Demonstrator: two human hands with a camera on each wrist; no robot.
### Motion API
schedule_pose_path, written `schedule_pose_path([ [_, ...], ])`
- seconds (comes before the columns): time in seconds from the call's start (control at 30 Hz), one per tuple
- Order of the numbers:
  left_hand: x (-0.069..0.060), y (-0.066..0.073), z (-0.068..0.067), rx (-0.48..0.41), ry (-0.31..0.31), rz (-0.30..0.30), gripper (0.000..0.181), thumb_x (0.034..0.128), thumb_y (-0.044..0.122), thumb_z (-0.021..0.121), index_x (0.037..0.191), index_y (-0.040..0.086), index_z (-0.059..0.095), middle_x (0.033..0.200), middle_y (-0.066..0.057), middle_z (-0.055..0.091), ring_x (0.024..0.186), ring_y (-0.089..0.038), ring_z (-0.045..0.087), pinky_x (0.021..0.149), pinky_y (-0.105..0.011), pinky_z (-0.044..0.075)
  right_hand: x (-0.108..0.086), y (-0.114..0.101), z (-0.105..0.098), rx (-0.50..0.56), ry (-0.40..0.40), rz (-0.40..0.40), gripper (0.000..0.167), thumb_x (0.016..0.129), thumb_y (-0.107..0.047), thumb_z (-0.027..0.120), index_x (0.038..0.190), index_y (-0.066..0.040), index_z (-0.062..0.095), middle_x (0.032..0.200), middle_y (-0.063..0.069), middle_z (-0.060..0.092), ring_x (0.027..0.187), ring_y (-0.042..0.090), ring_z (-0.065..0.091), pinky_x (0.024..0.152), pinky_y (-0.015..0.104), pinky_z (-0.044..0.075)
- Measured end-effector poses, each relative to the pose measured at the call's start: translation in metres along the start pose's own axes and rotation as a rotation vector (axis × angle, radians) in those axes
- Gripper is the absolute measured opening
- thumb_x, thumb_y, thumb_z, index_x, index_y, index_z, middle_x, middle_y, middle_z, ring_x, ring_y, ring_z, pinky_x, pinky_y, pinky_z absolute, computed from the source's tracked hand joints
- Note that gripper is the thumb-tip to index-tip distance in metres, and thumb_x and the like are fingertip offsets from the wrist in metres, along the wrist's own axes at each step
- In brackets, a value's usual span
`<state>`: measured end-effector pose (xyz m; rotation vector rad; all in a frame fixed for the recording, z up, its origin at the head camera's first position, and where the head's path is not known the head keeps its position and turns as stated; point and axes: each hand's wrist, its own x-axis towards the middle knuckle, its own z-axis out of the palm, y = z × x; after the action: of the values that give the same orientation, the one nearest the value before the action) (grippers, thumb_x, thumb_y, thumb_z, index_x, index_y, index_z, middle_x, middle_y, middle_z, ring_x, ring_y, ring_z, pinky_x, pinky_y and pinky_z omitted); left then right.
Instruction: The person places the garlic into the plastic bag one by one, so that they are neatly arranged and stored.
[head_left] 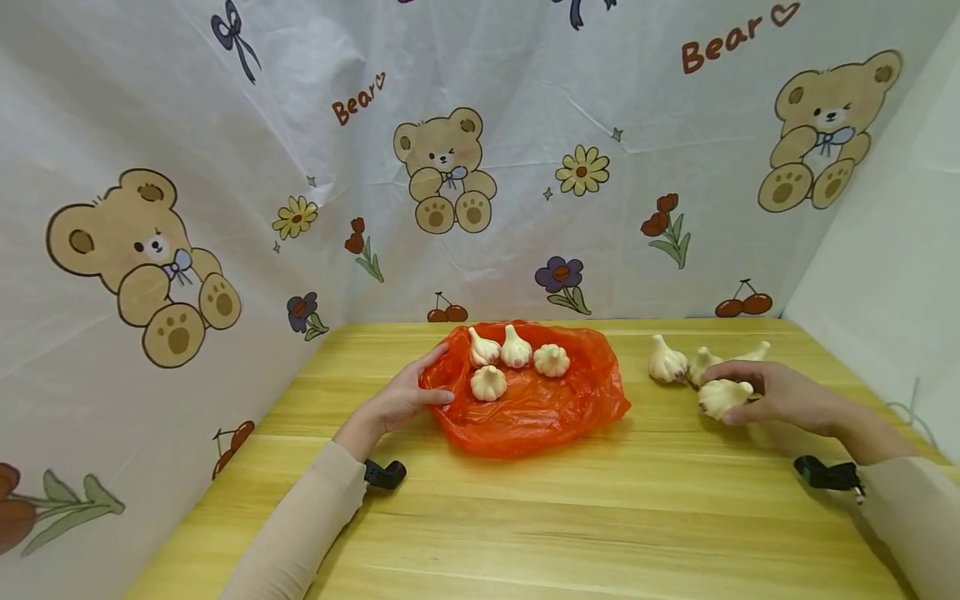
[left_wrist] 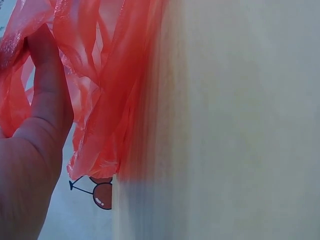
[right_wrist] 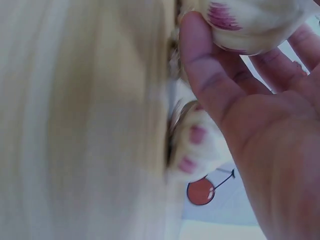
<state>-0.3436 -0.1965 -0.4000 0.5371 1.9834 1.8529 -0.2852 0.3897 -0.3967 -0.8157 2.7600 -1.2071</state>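
A red plastic bag [head_left: 525, 417] lies spread open on the table, with several garlic bulbs [head_left: 551, 361] inside. At its left edge my left hand [head_left: 405, 393] pinches the rim, the thumb inside and the fingers partly hidden by the plastic. The left wrist view shows the thumb [left_wrist: 47, 85] against the red film. To the right of the bag, my right hand [head_left: 783, 396] holds a garlic bulb [head_left: 722, 398] between thumb and fingers. Just behind that hand lie three more bulbs, among them a garlic bulb [head_left: 667, 361] with its stem up; the hand partly covers the others.
The wooden table [head_left: 525, 525] meets a patterned cloth backdrop [head_left: 510, 275] with printed bears at its back edge. A plain white panel [head_left: 885, 275] stands on the right. Each wrist carries a small black device, such as the left wrist device [head_left: 386, 475].
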Motion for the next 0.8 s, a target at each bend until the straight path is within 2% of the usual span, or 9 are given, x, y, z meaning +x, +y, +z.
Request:
schedule_pose_path([
  [0.17, 0.0, 0.001, 0.0, 0.006, 0.016, -0.008, 0.097, 0.0912, -0.009, 0.067, 0.166, 0.027, 0.018, 0.17, -0.009, 0.022, 0.15, -0.038, 0.035, 0.107, -0.04, 0.053, 0.013, -0.011, 0.001, 0.004, -0.016, 0.005, 0.056, 0.086, -0.014, 0.083, 0.137, -0.007, 0.061, 0.135, 0.007, 0.063, 0.11, -0.003, 0.06, 0.085, 0.015, 0.052],
  [0.3, 0.0, 0.001, 0.0, 0.0, 0.003, -0.001, 0.097, 0.0918, -0.01, 0.065, 0.167, 0.026, 0.015, 0.17, -0.013, 0.021, 0.147, -0.039, 0.038, 0.106, -0.039, 0.054, 0.023, -0.018, 0.003, 0.011, -0.042, -0.002, 0.056, 0.087, -0.016, 0.082, 0.138, -0.01, 0.06, 0.14, 0.011, 0.058, 0.11, 0.0, 0.06, 0.085, 0.018, 0.053],
  [0.6, 0.0, 0.001, -0.001, -0.009, -0.007, 0.007, 0.1, 0.0906, -0.009, 0.067, 0.167, 0.026, 0.013, 0.17, -0.016, 0.021, 0.144, -0.038, 0.042, 0.103, -0.038, 0.056, 0.038, -0.03, 0.005, 0.072, -0.068, 0.009, 0.061, 0.088, -0.014, 0.082, 0.143, -0.009, 0.056, 0.124, 0.002, 0.061, 0.091, 0.018, 0.066, 0.074, 0.028, 0.058],
  [0.8, 0.0, 0.001, 0.0, -0.002, 0.008, -0.013, 0.101, 0.0891, -0.008, 0.069, 0.167, 0.027, 0.016, 0.169, -0.014, 0.022, 0.147, -0.038, 0.038, 0.104, -0.038, 0.055, 0.047, -0.035, 0.006, 0.091, -0.074, 0.022, 0.066, 0.087, -0.014, 0.082, 0.146, -0.01, 0.054, 0.129, 0.0, 0.058, 0.096, 0.019, 0.067, 0.079, 0.028, 0.06],
])
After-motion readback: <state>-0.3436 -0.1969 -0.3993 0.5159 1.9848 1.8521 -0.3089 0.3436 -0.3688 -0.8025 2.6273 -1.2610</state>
